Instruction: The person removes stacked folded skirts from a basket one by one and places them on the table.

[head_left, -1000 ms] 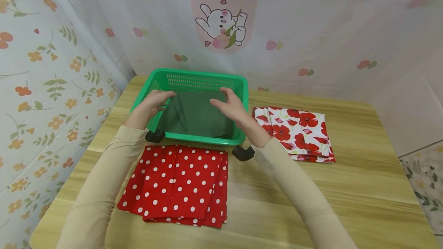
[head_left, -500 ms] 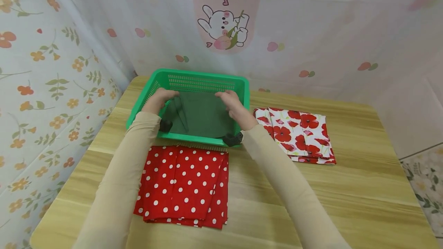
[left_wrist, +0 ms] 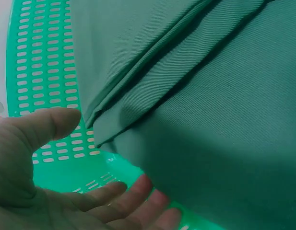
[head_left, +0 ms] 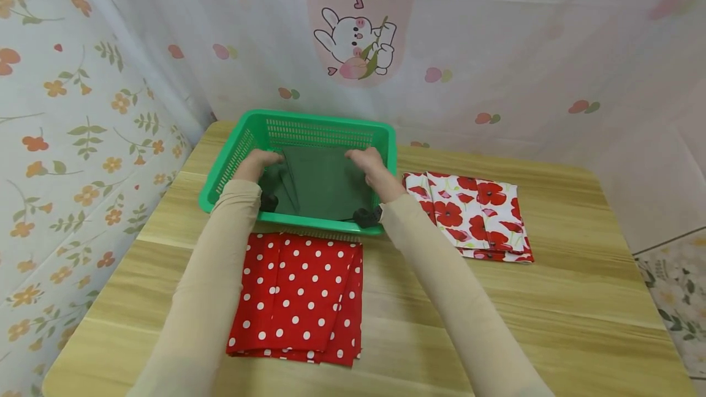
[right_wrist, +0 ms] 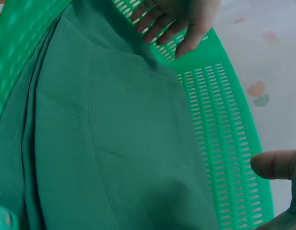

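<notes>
A folded dark green cloth lies in the green plastic basket. My left hand is inside the basket at the cloth's left end. In the left wrist view, its thumb is straight beside the folded layers, and its loosely bent fingers lie along the cloth's lower border, apart from the thumb. At the opposite end is my right hand, its thumb extended over the basket wall in the right wrist view; its other fingers are mostly hidden there.
A folded red polka-dot cloth lies in front of the basket, partly behind my left sleeve. To the right is a folded poppy-print cloth. The wooden table meets a printed curtain at the back.
Both hands have gone lower into the basket. My left hand has shifted right toward the green cloth's left end, and its sleeve now covers more of the polka-dot cloth.
</notes>
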A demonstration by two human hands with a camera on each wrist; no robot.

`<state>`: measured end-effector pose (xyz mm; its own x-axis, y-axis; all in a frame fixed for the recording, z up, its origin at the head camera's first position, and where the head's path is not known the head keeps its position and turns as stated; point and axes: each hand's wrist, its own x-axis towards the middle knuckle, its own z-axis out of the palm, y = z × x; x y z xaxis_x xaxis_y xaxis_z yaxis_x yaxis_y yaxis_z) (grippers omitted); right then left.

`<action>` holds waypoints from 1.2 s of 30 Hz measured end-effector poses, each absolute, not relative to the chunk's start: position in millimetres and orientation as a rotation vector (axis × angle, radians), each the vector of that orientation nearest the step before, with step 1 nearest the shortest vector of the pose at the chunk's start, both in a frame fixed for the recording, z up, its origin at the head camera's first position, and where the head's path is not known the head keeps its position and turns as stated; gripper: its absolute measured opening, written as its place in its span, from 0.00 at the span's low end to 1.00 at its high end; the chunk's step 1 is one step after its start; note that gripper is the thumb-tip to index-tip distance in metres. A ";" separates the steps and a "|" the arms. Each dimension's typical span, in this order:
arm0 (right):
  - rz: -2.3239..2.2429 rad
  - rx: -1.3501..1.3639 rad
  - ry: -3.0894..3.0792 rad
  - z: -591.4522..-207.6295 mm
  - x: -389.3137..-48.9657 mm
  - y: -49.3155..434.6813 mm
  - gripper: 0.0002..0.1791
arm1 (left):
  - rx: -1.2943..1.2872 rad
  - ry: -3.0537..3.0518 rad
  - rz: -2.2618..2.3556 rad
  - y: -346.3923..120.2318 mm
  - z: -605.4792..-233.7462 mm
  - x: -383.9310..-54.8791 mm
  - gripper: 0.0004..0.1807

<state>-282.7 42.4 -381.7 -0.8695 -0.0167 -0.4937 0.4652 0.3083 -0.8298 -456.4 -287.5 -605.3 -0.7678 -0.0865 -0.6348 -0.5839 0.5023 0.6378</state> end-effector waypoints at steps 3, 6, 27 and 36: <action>-1.530 0.401 2.102 -384.9 -284.4 43.3 0.41 | -0.546 2.237 1.175 -272.4 -566.5 -424.1 0.52; -1.526 0.421 2.021 -389.0 -286.0 46.5 0.42 | -0.519 2.212 1.098 -260.0 -528.1 -395.5 0.50; -1.608 0.393 1.959 -389.9 -285.8 47.9 0.38 | -0.426 2.101 1.167 -208.3 -404.6 -310.1 0.49; -1.825 0.242 1.935 -366.9 -275.4 42.6 0.28 | -0.456 1.955 1.520 -197.1 -361.7 -290.7 0.40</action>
<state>-275.4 42.6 -366.9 -0.8757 -0.1855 -0.4457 0.4340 0.1019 -0.8951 -290.7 -197.1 -361.7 -0.7524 0.0975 -0.6515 -0.6073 0.2806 0.7433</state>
